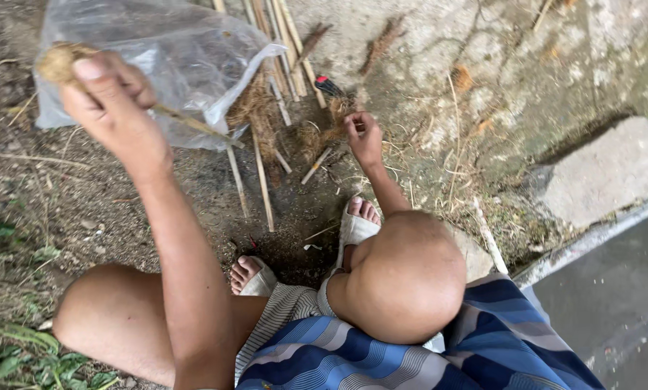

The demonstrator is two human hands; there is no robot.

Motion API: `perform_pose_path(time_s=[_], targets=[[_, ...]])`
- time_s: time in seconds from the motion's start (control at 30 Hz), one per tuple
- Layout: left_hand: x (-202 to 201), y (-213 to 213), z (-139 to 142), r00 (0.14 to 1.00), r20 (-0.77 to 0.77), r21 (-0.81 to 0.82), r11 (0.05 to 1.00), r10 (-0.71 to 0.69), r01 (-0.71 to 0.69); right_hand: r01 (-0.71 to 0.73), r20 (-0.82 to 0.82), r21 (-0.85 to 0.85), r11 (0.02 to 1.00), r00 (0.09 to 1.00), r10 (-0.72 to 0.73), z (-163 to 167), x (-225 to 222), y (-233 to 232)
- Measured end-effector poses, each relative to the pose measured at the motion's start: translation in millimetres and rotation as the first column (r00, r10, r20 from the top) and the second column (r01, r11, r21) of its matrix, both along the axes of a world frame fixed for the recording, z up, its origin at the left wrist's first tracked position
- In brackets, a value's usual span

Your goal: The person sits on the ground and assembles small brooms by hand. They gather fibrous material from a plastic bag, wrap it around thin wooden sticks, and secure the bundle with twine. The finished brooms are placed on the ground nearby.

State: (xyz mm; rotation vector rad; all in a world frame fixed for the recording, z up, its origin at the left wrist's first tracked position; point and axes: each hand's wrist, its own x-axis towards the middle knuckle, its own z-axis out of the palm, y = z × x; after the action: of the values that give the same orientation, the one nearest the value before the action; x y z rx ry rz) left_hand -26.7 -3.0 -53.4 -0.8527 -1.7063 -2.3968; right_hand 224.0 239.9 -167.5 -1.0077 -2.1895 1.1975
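Clamping a thin stick point(194, 124) with a fibre-wound tip, left hand point(111, 101) raised at ten o'clock, grip closed. Pinching brown fibres point(331, 130) off the ground at twelve o'clock, right hand point(365, 139), beside a clear plastic bag point(194, 58).

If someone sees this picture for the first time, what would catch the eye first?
Probably the raised left hand at upper left, gripping a thin stick with a fibrous clump at its top, in front of a clear plastic bag. Next, the right hand at centre, reaching into loose brown fibres on the ground.
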Motion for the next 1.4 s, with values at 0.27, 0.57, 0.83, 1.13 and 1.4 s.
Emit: perform_pose_path(time_s=[0.27,0.57,0.83,1.13,1.4], targets=[[1,-9,14,0.997,-0.060,-0.022,0.999,-0.043,0.042,0.087,0.062,-0.026,0.996,0.994,-0.086,-17,42,55],[15,1,29,0.992,-0.006,-0.020,0.992,-0.126,0.125,0.289,0.517,0.193,0.938,0.782,-0.348,2,77,199],[19,4,24,0.989,-0.009,-0.027,0.988,-0.150,0.150,0.379,0.428,-0.058,0.923,0.845,-0.320,-7,83,211],[36,32,11,0.997,0.037,-0.163,0.985,0.064,-0.057,-0.097,-0.535,-0.677,0.730,0.746,-0.397,73,59,171],[63,96,0,0.975,-0.021,-0.211,0.954,-0.223,0.213,-0.715,-0.726,-0.424,0.557,0.635,0.263,197,-36,78]])
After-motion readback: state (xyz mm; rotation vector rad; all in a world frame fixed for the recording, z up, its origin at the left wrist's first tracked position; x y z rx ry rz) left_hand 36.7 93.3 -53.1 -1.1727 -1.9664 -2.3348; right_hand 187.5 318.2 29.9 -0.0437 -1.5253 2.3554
